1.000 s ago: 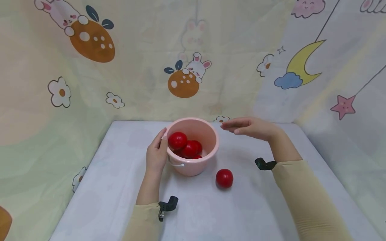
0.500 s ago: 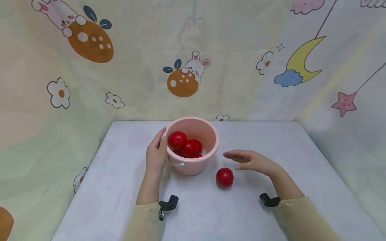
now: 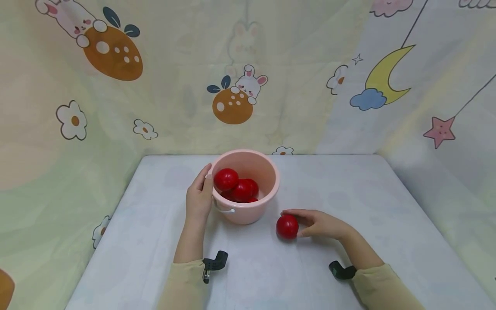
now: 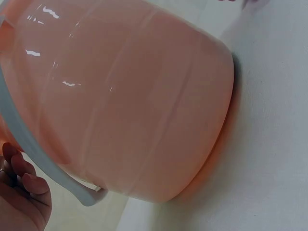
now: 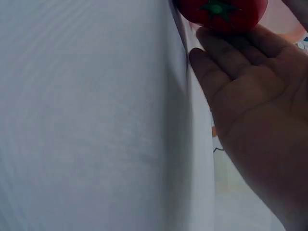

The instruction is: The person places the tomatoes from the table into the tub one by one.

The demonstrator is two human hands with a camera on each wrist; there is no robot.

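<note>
A pink bucket (image 3: 252, 213) with a white handle (image 3: 226, 210) stands upright on the table, holding several red tomatoes (image 3: 226, 179). My left hand (image 3: 199, 200) holds the bucket's left side at the rim; its fingertips appear beside the handle (image 4: 43, 159) in the left wrist view. One more tomato (image 3: 287, 227) rests on the table just right of the bucket, its green calyx visible on this tomato (image 5: 216, 8) in the right wrist view. My right hand (image 3: 319, 224) is at it, with extended fingers (image 5: 226, 57) along its far side and the thumb near its right side.
The white table (image 3: 155, 241) ends at a straight back edge behind the bucket. A cloth backdrop (image 3: 174, 86) printed with rabbits, flowers and a moon hangs around it. Small black camera mounts (image 3: 341, 270) sit on both wrists.
My right hand has come down and toward me from beside the bucket's rim to the loose tomato. The left hand has stayed on the bucket, which stands in the same place.
</note>
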